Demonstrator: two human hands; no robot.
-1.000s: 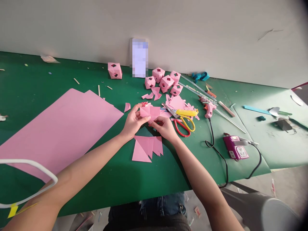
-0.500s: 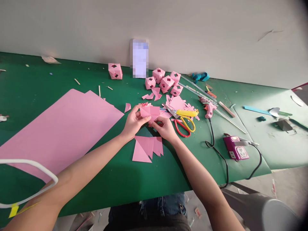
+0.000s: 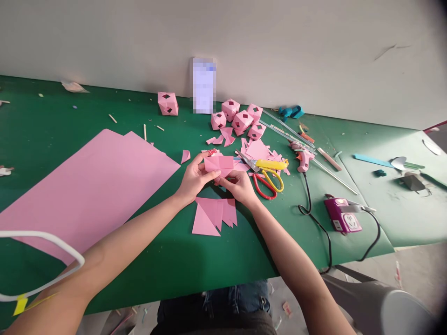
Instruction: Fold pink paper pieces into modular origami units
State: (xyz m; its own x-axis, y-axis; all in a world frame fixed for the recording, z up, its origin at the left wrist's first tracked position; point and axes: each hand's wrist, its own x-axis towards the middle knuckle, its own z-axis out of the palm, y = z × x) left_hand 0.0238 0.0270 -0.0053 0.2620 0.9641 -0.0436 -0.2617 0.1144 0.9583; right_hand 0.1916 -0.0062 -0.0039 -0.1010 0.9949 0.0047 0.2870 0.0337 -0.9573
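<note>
Between my two hands is a small folded piece of pink paper [image 3: 220, 164], held up over the table. My left hand [image 3: 195, 177] grips its left side, thumb in front and fingers behind. Closed at the lower edge of the same paper, my right hand [image 3: 238, 186] pinches it; its fingertips are partly hidden. Below the hands lie several cut pink paper pieces [image 3: 207, 218], overlapping. Scissors [image 3: 267, 185] with one red and one yellow handle loop rest to the right, beside a yellow utility knife [image 3: 271, 164] and a heap of pink scraps [image 3: 257, 150].
Several pink paper polyhedra [image 3: 242, 121] and a phone [image 3: 204, 86] stand near the wall. Large pink sheets [image 3: 94, 186] cover the left. A pink glue gun [image 3: 303, 158], its cord and a purple power socket [image 3: 342, 215] lie right. A white curved frame [image 3: 52, 239] crosses my left forearm.
My hands stay nearly still with the pink paper between them. The paper tilts very slightly; the rest of the view shifts by only a few pixels.
</note>
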